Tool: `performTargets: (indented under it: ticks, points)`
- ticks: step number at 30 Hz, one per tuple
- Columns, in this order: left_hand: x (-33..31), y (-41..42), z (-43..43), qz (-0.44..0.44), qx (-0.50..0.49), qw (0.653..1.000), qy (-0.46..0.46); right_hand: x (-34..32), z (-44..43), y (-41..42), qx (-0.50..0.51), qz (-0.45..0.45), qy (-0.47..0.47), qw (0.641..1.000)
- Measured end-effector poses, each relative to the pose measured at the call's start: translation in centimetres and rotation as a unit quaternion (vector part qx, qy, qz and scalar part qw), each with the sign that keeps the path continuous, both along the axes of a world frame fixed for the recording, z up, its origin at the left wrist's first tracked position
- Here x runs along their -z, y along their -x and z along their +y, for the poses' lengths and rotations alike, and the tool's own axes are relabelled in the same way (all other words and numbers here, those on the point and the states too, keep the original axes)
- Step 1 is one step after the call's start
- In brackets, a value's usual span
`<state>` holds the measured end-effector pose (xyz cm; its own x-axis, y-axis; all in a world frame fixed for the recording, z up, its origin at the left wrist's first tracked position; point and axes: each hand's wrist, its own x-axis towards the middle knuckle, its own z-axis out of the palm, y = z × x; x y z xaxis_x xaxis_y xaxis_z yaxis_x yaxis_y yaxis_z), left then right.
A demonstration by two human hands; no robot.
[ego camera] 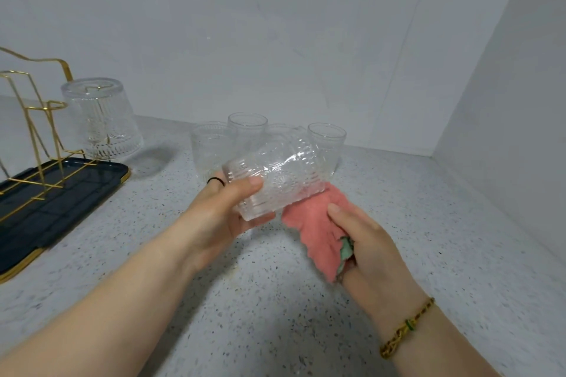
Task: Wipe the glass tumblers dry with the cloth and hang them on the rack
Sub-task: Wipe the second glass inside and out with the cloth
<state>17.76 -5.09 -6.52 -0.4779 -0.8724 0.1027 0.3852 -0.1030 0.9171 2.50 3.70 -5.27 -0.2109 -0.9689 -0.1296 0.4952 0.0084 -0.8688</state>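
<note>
Left hand (220,217): fingers and thumb curled round a tumbler (275,177), held tilted above the counter (275,300).
Right hand (364,242): fingers clamped on a pink cloth (312,220) that touches the tumbler's side.
Rack (36,119): gold wire, far left, with one hung tumbler (102,119) upside down.
Behind the hands: upright tumblers (327,135) on the counter.

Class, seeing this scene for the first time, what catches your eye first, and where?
At centre, the left hand holds a patterned glass tumbler on its side; the right hand grips a pink cloth just below it. At left, another tumbler hangs upside down on the gold rack.
</note>
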Motion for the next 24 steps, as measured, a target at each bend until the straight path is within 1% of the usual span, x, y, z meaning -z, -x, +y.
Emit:
performTargets:
  ticks: [2,4,7,8,10,11,14,16,18,20,22,24]
  points:
    - [0.2,0.2,0.1,-0.046,0.008,0.999,0.007,-0.2,0.1,0.1,0.021,-0.003,0.021,1.000]
    - [0.2,0.2,0.5,-0.103,0.029,0.994,0.034,-0.3,0.1,0.3,0.035,0.003,0.047,0.998]
    - [0.1,0.3,1.3,-0.197,0.073,0.975,0.077,-0.7,0.2,0.4,0.026,0.030,0.079,0.996]
    - [0.1,0.4,1.4,-0.214,0.085,0.969,0.086,-0.7,0.3,0.4,0.020,0.036,0.086,0.995]
    - [0.2,0.5,1.5,-0.206,0.082,0.972,0.081,-0.9,0.4,0.4,0.024,0.026,0.092,0.995]
    - [0.2,0.6,1.6,-0.178,0.072,0.978,0.077,-1.0,0.4,0.4,0.034,0.012,0.090,0.995]
    - [0.2,0.9,1.7,-0.073,0.018,0.995,0.062,-0.9,0.3,0.6,0.070,-0.069,0.060,0.993]
    - [0.1,1.2,1.8,-0.046,-0.031,0.995,0.087,-0.7,0.3,0.4,0.048,-0.120,0.029,0.991]
    - [0.2,1.6,1.9,-0.042,-0.070,0.990,0.114,-0.4,0.4,-0.5,-0.019,-0.143,0.019,0.989]
    - [0.5,2.1,2.3,-0.066,-0.081,0.984,0.146,0.0,0.4,-1.5,-0.073,-0.149,0.032,0.986]
    - [0.9,2.3,2.4,-0.099,-0.099,0.976,0.164,0.1,0.3,-1.9,-0.092,-0.168,0.034,0.981]
    - [1.2,2.1,2.0,-0.118,-0.126,0.970,0.172,0.1,0.3,-1.9,-0.110,-0.172,0.012,0.979]
